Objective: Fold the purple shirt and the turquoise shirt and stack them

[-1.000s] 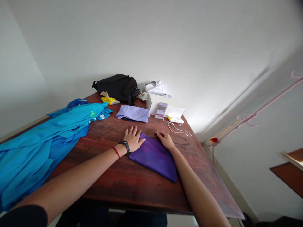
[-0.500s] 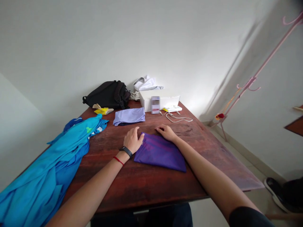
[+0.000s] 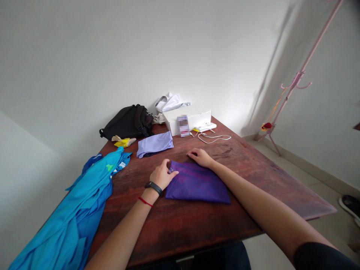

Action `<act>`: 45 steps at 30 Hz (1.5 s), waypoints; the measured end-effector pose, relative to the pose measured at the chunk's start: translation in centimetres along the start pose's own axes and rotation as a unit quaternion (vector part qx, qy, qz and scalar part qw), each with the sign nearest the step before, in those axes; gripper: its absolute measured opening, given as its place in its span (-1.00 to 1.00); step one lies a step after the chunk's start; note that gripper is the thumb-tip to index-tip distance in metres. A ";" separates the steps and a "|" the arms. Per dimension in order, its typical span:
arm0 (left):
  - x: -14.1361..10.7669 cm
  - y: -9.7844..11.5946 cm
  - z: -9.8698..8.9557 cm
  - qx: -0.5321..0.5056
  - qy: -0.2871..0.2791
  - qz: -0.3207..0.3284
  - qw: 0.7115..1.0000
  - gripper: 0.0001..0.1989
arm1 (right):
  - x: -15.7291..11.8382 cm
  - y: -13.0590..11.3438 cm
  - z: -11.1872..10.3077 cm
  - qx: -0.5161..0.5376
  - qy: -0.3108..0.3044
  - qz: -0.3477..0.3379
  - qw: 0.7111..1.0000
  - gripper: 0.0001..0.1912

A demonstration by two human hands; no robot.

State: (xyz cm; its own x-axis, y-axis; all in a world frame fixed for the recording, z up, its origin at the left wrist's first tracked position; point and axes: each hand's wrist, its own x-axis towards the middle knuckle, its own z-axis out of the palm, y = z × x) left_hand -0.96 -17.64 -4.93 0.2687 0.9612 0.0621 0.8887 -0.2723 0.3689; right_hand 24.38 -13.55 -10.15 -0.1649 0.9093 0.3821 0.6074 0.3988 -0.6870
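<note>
Two bare hands are at work on one purple cloth (image 3: 198,183), which lies flat and folded on the surface (image 3: 157,228) in front of the person. The left hand (image 3: 161,176) is at its left edge, thumb over the fabric and fingers bent; I cannot tell whether that grip pinches anything. The right hand (image 3: 201,157) curls at the far edge, its fingertips turned under, so the state of its grip cannot be told either. One dark band (image 3: 154,187) and one red cord (image 3: 145,202) circle the left wrist.

Beyond lies one folded lavender cloth (image 3: 155,144), with dark fabric showing beneath it. To the left are one yellow packet (image 3: 123,143) and a heap of blue garments (image 3: 75,206), too overlapped to count and cut off by the lower frame edge. Farther back are one black backpack (image 3: 123,122) and one white box (image 3: 194,119). A pixelated item (image 3: 183,125) stands against the box, unreadable. Beside it are one white device (image 3: 206,127) and one looped cable (image 3: 214,140). White fabric (image 3: 172,102) is partly hidden behind the box. At right, one pink rack (image 3: 295,80) runs out of frame at the top, and one shoe (image 3: 350,206) is cropped.
</note>
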 end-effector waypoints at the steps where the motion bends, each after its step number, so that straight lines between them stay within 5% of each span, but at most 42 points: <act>1: 0.1 -0.1 0.0 -0.006 -0.004 0.002 1.000 -0.42 | 0.0 0.0 0.0 -0.001 0.000 0.000 1.000 -0.79; 10: 0.9 -1.5 1.1 -0.091 -0.014 0.027 0.995 -0.40 | 0.0 -0.1 0.0 -0.003 -0.001 -0.009 1.000 -0.77; 21: 1.2 -0.7 0.7 -0.204 0.017 0.086 0.975 -0.64 | -0.1 -0.2 -0.1 0.006 0.003 -0.006 1.000 -0.77; 26: 1.3 -0.9 0.6 -0.363 -0.088 0.056 0.926 -0.63 | -0.1 -0.3 -0.1 0.010 0.008 -0.008 1.000 -0.77; 33: 0.2 -0.7 -2.2 -0.453 -0.283 -0.059 0.844 -0.42 | -0.1 -0.3 -0.1 0.013 0.008 0.002 1.000 -0.78; 41: 0.6 -2.5 -2.1 -0.384 -0.366 0.008 0.848 -0.34 | -0.1 0.0 -0.1 0.011 0.009 -0.007 1.000 -0.76; 45: 1.1 -3.1 -1.9 -0.372 -0.357 0.026 0.856 -0.40 | -0.1 0.1 -0.1 0.011 0.008 -0.011 1.000 -0.75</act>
State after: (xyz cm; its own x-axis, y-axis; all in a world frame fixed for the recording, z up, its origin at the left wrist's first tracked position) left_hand -4.14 -15.63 -4.21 0.6953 0.6047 -0.3884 0.4572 0.0449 0.8882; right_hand 24.49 -13.66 -10.21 -0.1661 0.8982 0.4070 0.5866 0.4217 -0.6914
